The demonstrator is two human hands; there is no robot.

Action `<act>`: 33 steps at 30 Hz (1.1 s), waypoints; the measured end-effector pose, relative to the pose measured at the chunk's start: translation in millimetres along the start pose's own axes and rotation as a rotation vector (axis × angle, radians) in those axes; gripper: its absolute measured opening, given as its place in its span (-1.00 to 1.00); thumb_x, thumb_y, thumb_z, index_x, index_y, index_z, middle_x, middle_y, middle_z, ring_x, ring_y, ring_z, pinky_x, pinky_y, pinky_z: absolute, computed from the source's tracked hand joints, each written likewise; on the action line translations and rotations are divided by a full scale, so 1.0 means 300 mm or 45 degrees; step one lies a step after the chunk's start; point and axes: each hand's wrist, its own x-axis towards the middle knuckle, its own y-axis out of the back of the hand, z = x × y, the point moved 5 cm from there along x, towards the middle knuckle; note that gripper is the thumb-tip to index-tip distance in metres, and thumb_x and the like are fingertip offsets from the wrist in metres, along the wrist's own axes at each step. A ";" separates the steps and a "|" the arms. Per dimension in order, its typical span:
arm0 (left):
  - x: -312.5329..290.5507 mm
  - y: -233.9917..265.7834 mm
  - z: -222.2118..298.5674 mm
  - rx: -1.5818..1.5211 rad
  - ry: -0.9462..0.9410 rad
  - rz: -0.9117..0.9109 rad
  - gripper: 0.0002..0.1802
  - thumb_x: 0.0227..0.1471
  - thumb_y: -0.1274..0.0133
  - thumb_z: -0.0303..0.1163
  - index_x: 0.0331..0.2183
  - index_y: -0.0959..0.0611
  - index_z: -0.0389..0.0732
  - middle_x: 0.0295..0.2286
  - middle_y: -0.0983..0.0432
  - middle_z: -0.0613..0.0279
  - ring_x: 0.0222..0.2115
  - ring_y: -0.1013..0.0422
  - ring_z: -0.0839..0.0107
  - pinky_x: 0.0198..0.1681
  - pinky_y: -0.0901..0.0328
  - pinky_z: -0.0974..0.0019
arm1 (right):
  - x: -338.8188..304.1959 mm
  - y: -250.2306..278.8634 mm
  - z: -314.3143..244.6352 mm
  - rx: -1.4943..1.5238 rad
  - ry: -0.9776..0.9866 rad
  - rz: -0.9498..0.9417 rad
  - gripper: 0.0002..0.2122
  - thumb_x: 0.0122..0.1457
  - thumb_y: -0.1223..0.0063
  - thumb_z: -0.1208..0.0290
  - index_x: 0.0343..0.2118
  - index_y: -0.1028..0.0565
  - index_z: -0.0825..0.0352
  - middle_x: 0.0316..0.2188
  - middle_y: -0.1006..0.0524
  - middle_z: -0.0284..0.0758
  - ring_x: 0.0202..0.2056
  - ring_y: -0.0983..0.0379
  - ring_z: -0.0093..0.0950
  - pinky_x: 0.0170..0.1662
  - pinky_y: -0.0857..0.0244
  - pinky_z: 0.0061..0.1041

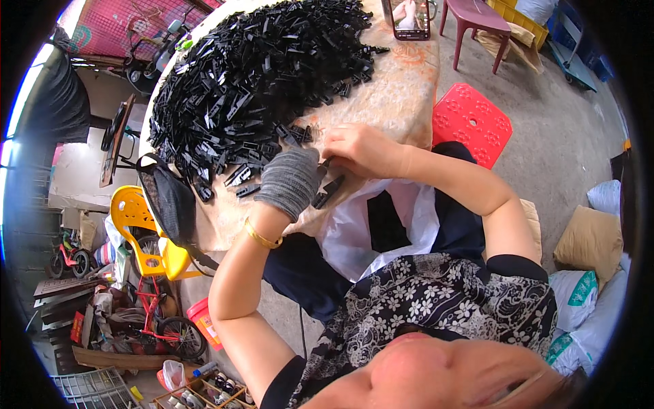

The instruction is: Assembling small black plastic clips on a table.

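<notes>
A broad heap of small, narrow black plastic pieces [231, 82] covers much of the cloth-topped table [388, 88]. My left hand [289, 180], in a grey knitted fingerless glove, is at the near edge of the heap, its fingers bent round a black piece. Against it, my bare right hand [361, 150] has its fingers pinched together at the end of that same piece. The exact shape of the piece is hidden by the fingers. Several loose black pieces [329, 192] lie beside the glove, at the table's near edge. A white plastic bag [422, 221] spreads over my lap below.
A phone [410, 19] stands at the table's far right. A red plastic stool [472, 126] is right of the table, a maroon stool [477, 24] beyond it. On the left are a yellow chair [146, 232], a black bag [167, 201] and a red bicycle [153, 313]. Sacks [589, 238] lie right.
</notes>
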 end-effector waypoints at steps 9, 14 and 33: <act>0.051 0.015 -0.006 0.068 -0.050 -0.261 -0.68 -0.04 -0.03 -0.19 -0.47 -0.64 -0.28 -0.52 -0.54 -0.05 -0.44 -0.50 0.09 -0.32 -0.38 0.13 | 0.026 0.007 -0.016 -0.142 -0.010 -0.031 -0.87 -0.12 -0.17 0.37 -0.49 -0.50 0.25 -0.48 -0.44 -0.31 -0.35 -0.43 -0.31 -0.25 -0.31 -0.36; 0.055 -0.004 -0.009 0.006 -0.142 -0.163 -0.67 -0.05 -0.04 -0.17 -0.49 -0.64 -0.28 -0.56 -0.52 -0.09 -0.49 -0.49 0.06 -0.38 -0.38 0.11 | -0.010 0.005 0.040 -0.081 -0.046 -0.064 -0.88 -0.11 -0.17 0.39 -0.50 -0.50 0.25 -0.48 -0.45 -0.32 -0.35 -0.43 -0.31 -0.26 -0.30 -0.36; 0.073 0.011 0.050 0.184 -0.123 -0.189 -0.81 -0.08 0.03 -0.41 -0.51 -0.64 -0.27 -0.52 -0.55 -0.06 -0.45 -0.51 0.11 -0.35 -0.39 0.15 | -0.019 0.016 0.042 -0.055 -0.032 -0.079 -0.87 -0.13 -0.16 0.41 -0.47 -0.48 0.24 -0.43 -0.46 -0.36 -0.33 -0.42 -0.31 -0.22 -0.28 -0.39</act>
